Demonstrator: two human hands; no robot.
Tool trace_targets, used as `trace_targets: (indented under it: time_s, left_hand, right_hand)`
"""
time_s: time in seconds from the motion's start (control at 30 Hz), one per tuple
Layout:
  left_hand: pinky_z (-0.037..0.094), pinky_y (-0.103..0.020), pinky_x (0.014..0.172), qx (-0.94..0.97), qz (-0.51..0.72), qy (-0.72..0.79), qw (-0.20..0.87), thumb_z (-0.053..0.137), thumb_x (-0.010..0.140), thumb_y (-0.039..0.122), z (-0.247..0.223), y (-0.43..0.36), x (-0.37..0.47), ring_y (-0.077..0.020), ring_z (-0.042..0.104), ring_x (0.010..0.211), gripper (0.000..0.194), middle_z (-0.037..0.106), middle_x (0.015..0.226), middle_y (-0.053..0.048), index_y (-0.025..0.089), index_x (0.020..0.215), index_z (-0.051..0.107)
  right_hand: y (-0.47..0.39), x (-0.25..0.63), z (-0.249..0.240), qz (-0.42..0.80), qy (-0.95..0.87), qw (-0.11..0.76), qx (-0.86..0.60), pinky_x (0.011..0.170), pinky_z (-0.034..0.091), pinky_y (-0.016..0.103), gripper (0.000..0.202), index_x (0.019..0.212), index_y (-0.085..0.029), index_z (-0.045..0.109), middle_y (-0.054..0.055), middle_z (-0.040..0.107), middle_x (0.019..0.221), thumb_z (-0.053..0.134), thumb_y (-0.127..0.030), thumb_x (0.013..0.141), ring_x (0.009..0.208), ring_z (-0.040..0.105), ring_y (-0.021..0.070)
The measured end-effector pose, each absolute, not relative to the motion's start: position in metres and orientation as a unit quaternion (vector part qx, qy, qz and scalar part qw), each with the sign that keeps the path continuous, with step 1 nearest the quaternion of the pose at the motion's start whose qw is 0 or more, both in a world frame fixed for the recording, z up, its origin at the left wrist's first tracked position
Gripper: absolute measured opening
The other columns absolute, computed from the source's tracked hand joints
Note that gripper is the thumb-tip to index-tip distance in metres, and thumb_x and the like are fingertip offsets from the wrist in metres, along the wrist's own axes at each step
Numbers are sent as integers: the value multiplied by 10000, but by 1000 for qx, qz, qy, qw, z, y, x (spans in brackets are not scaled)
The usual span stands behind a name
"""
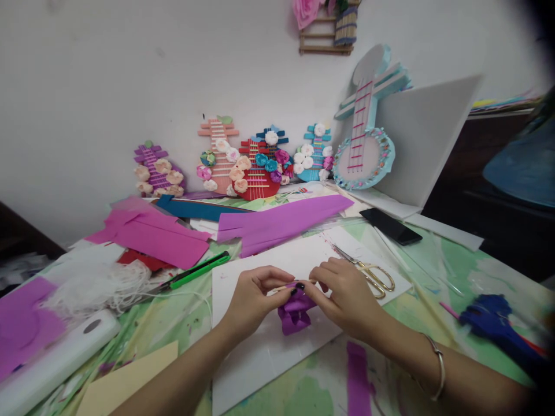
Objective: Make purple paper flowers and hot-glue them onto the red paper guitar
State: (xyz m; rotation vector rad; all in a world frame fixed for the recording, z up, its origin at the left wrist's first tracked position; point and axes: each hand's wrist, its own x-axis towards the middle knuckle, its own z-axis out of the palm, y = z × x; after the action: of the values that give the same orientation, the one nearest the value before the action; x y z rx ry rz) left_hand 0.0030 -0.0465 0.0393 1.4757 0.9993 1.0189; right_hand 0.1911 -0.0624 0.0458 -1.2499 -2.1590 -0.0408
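Note:
In front of me, my left hand [255, 297] is closed with thumb and fingers on a thin wooden stick [282, 288]. My right hand [349, 294] pinches the purple crepe paper strip [295, 319] where it meets the stick, its thumb close to the left thumb. The ruffled strip hangs down from the fingers above a white board [247, 375]. Part of the stick is hidden behind the fingers. Gold-handled scissors [375, 277] lie on the board just beyond my right hand.
A green utility knife [199, 270], white string [104, 289] and pink paper [151, 231] lie left. Purple paper [286, 222] lies behind the board. A black phone [391, 226] and blue glue gun [489, 323] are right. Decorated paper instruments [260, 173] stand along the wall.

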Motion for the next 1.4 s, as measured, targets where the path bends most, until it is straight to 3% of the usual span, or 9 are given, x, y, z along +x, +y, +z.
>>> trace_targets:
  time_s: [0.23,0.53,0.67,0.87,1.03,1.4]
  left_hand:
    - [557,-268,687,653,435,417,459,710,682,177,42,-51,5,-205,698,784,126,737,810,-62,144,803,701]
    - [547,-298,779,675,464,392,419,677,695,141,49,-60,10,-197,679,815,143,720,846,-74,136,837,690]
    - [544,-299,798,674,456,381,439,661,728,166,52,-61,10,-201,680,844,144,719,876,-81,131,865,686]
    - [560,-275,703,643,433,416,477,715,709,230,51,-56,7,-199,691,788,147,730,822,-74,135,818,688]
    - [563,-263,700,617,429,414,513,730,684,200,56,-55,6,-195,697,796,184,740,823,-73,137,845,670]
    - [547,-283,750,677,344,433,486,671,682,119,66,-54,4,-209,696,820,176,741,846,-88,115,856,696]
  right_hand:
    - [-59,190,48,103,-785,338,-510,670,312,307,331,583,-181,564,-7,574,569,606,-401,826,605,506,142]
    - [-61,189,49,120,-765,388,-501,731,287,326,229,645,-184,573,-18,610,642,684,-336,774,679,541,149]
    - [-59,190,48,110,-762,404,-494,729,281,325,256,654,-180,570,-15,622,658,678,-374,783,655,545,138]
    - [-60,190,43,60,-781,415,-463,755,270,329,230,675,-184,562,-14,603,671,679,-349,785,687,536,147]
    - [-62,191,43,10,-794,420,-440,787,261,346,178,715,-187,563,-7,580,683,661,-312,795,710,513,155]
    - [-64,192,43,-56,-832,394,-387,777,251,373,76,769,-185,571,10,585,713,568,-232,829,711,475,163]
